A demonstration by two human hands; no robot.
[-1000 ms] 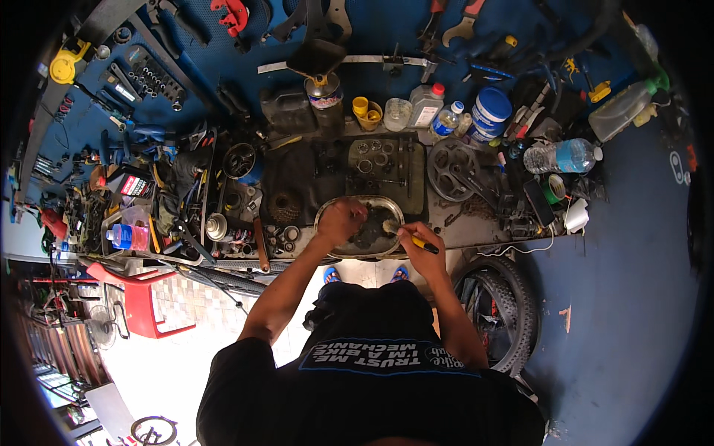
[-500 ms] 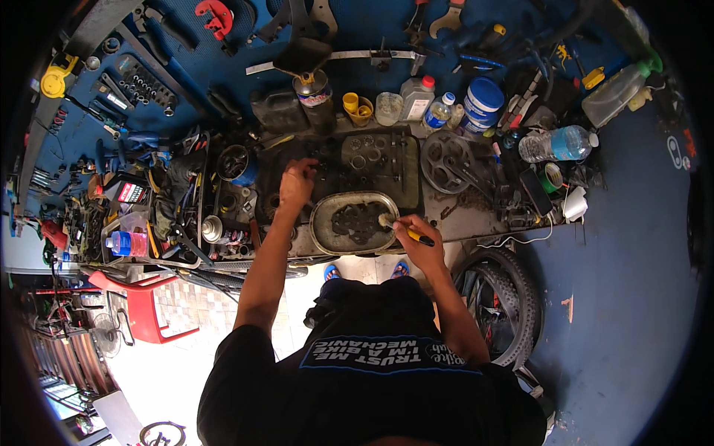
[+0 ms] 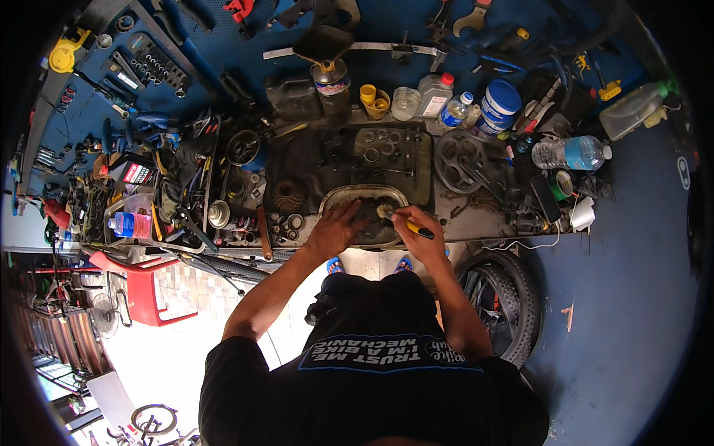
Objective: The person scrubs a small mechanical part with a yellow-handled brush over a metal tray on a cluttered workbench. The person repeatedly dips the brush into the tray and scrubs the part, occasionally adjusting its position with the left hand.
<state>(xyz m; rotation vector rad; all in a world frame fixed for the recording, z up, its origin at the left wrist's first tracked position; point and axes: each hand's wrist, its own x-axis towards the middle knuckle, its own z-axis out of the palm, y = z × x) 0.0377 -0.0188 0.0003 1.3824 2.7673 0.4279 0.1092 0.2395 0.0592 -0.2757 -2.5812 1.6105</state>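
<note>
A shallow oval metal tray (image 3: 366,189) sits at the front edge of the bench, with dark, greasy parts (image 3: 367,210) lying in it; their exact kind is hard to make out. My left hand (image 3: 336,229) reaches over the tray's left side, fingers apart and touching the dark parts. Between the fingers of my right hand (image 3: 419,229) is a brush (image 3: 424,233) with a yellow and black handle. Its pale bristles point into the tray and meet the parts. The bristle tips are partly lost against the dark contents.
Behind the tray lies a dark mat (image 3: 405,186) with rings and small parts. A sprocket cassette (image 3: 288,195) and a wooden-handled tool (image 3: 263,234) are to the left. A crankset (image 3: 455,160), a water bottle (image 3: 571,153) and a phone (image 3: 545,198) stand or lie on the right.
My left hand has come from the mat area left of the tray down and right into the tray. The brush has stayed over the tray in my right hand. The view has shifted slightly.
</note>
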